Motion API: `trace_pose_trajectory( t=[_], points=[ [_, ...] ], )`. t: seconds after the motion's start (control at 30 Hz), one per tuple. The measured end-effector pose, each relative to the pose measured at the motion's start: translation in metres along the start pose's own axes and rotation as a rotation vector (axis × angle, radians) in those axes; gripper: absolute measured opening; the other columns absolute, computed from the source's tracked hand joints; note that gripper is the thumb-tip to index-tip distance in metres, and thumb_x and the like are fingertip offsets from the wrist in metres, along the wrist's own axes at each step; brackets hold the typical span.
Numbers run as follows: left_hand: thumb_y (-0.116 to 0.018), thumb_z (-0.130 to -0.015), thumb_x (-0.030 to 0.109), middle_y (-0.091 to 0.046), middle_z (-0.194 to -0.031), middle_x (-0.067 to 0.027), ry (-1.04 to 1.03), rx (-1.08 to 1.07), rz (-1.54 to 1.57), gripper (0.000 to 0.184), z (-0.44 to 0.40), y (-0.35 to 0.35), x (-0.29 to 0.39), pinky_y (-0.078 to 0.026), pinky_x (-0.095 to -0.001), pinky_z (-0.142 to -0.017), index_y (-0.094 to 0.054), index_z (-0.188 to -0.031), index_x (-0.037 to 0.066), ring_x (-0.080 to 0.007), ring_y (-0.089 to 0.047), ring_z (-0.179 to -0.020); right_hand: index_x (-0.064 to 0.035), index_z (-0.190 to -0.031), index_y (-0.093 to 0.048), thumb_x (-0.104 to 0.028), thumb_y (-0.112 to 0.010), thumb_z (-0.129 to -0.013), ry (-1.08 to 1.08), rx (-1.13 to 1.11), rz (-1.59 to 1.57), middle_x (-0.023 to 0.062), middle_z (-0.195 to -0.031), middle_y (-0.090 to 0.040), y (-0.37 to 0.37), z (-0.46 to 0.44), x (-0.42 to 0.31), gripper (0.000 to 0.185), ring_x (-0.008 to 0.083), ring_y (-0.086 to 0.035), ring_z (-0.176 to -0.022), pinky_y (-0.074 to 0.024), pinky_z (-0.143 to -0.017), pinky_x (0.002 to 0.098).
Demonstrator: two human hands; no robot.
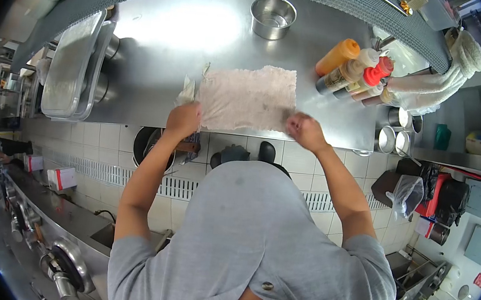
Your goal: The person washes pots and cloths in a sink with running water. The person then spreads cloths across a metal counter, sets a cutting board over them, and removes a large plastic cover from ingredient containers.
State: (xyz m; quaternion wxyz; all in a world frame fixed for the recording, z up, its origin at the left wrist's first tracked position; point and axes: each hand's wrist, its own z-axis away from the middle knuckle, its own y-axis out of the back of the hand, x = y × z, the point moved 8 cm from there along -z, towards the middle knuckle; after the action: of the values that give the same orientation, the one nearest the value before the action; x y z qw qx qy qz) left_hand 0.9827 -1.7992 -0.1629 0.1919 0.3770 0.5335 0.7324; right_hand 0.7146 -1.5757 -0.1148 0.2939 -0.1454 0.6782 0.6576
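A pale pinkish cleaning cloth (249,98) is spread out on the steel counter in front of me, worn along its edges. My left hand (184,119) is closed at its near left side, pinching the edge. My right hand (307,132) has its fingers curled at the near right corner, slightly blurred, with the cloth's edge at the fingertips. A small crumpled whitish scrap (186,90) lies just beyond my left hand, beside the cloth.
A round steel bowl (272,18) stands toward the back of the steel counter (154,76). Sauce bottles (337,57) cluster at the right, with a white towel (434,88) and metal cups (386,139) beyond. Lidded trays (74,68) sit at the left.
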Motion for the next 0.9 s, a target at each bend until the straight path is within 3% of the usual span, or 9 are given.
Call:
trace_pose_trajectory(
  t=[0.07, 0.17, 0.2, 0.3, 0.33, 0.4, 0.43, 0.57, 0.9],
  points=[
    [-0.064, -0.081, 0.019, -0.066, -0.087, -0.0177, 0.014, -0.1, -0.053, 0.016, 0.0, 0.002, 0.01, -0.05, -0.05, -0.075, -0.062, -0.091, 0.007, -0.0396, -0.064, -0.087, -0.0073, -0.089, -0.067, -0.014, -0.07, -0.082, -0.033, 0.139, -0.034, 0.0117, -0.085, -0.065, 0.013, -0.011, 0.0, 0.01, 0.0321, -0.065, -0.082, -0.053, -0.073, 0.0417],
    [-0.067, -0.08, 0.023, -0.068, -0.091, -0.0187, -0.01, -0.147, -0.038, 0.024, 0.007, 0.012, -0.003, -0.052, -0.0463, -0.079, -0.065, -0.097, 0.006, -0.0387, -0.065, -0.09, -0.0092, -0.091, -0.069, -0.017, -0.068, -0.082, 0.144, -0.03, 0.251, 0.0122, -0.09, -0.066, -0.017, -0.019, 0.003, 0.012, 0.0324, -0.065, -0.088, -0.0535, -0.077, 0.0435],
    [-0.068, -0.08, 0.024, -0.068, -0.092, -0.0184, -0.042, -0.152, -0.023, 0.027, 0.009, 0.02, -0.017, -0.052, -0.0446, -0.079, -0.065, -0.099, 0.006, -0.0377, -0.066, -0.09, -0.0099, -0.09, -0.068, -0.02, -0.066, -0.082, -0.011, -0.054, 0.121, 0.0123, -0.096, -0.067, -0.022, -0.016, 0.014, 0.013, 0.0331, -0.065, -0.094, -0.053, -0.082, 0.0451],
    [-0.074, -0.08, 0.024, -0.071, -0.1, -0.0134, -0.017, -0.037, 0.359, 0.035, 0.019, 0.08, -0.035, -0.052, -0.0362, -0.086, -0.065, -0.104, 0.0, -0.0254, -0.068, -0.097, -0.0097, -0.087, -0.068, -0.023, -0.067, -0.082, 0.062, -0.187, 0.196, 0.0132, -0.099, -0.066, -0.038, -0.024, 0.002, 0.014, 0.0345, -0.063, -0.096, -0.0519, -0.084, 0.0467],
    [-0.075, -0.081, 0.023, -0.07, -0.103, -0.0128, 0.04, -0.072, 0.388, 0.035, 0.021, 0.098, -0.023, -0.051, -0.0371, -0.087, -0.065, -0.105, 0.0, -0.0254, -0.067, -0.097, -0.0091, -0.09, -0.067, -0.022, -0.067, -0.083, 0.026, -0.479, 0.197, 0.0146, -0.098, -0.066, -0.032, -0.038, -0.033, 0.015, 0.0347, -0.062, -0.098, -0.0512, -0.084, 0.0467],
    [-0.074, -0.082, 0.021, -0.07, -0.103, -0.0133, 0.013, -0.147, 0.211, 0.038, 0.017, 0.121, 0.015, -0.05, -0.0361, -0.09, -0.063, -0.113, 0.001, -0.0236, -0.066, -0.098, -0.009, -0.101, -0.064, -0.022, -0.064, -0.084, 0.375, -0.378, 0.135, 0.0141, -0.093, -0.067, -0.009, -0.065, -0.121, 0.021, 0.0354, -0.064, -0.094, -0.0514, -0.081, 0.0481],
    [-0.072, -0.084, 0.019, -0.067, -0.109, -0.0153, -0.283, -0.003, -0.067, 0.034, 0.015, 0.114, 0.027, -0.05, -0.0362, -0.09, -0.063, -0.11, 0.0, -0.0246, -0.065, -0.099, -0.0094, -0.102, -0.064, -0.025, -0.062, -0.086, 0.464, -0.305, 0.092, 0.0136, -0.09, -0.069, 0.023, -0.081, -0.184, 0.022, 0.0346, -0.066, -0.09, -0.0528, -0.079, 0.0483],
    [-0.071, -0.085, 0.018, -0.066, -0.109, -0.0145, -0.176, -0.093, -0.018, 0.033, 0.011, 0.107, 0.018, -0.05, -0.035, -0.089, -0.062, -0.111, 0.001, -0.023, -0.065, -0.098, -0.0073, -0.093, -0.066, -0.032, -0.058, -0.09, 1.039, 0.081, 0.085, 0.0147, -0.086, -0.069, 0.098, -0.087, -0.373, 0.026, 0.0344, -0.068, -0.085, -0.0547, -0.072, 0.0475],
    [-0.069, -0.088, 0.017, -0.063, -0.11, -0.0125, -0.156, 0.004, 0.244, 0.032, 0.012, 0.171, 0.001, -0.049, -0.032, -0.088, -0.061, -0.114, 0.001, -0.0191, -0.063, -0.096, -0.0055, -0.094, -0.067, -0.027, -0.06, -0.086, 1.207, 0.018, 0.099, 0.0136, -0.087, -0.069, 0.069, -0.09, -0.448, 0.025, 0.0308, -0.068, -0.084, -0.0537, -0.074, 0.0432]
  ],
)
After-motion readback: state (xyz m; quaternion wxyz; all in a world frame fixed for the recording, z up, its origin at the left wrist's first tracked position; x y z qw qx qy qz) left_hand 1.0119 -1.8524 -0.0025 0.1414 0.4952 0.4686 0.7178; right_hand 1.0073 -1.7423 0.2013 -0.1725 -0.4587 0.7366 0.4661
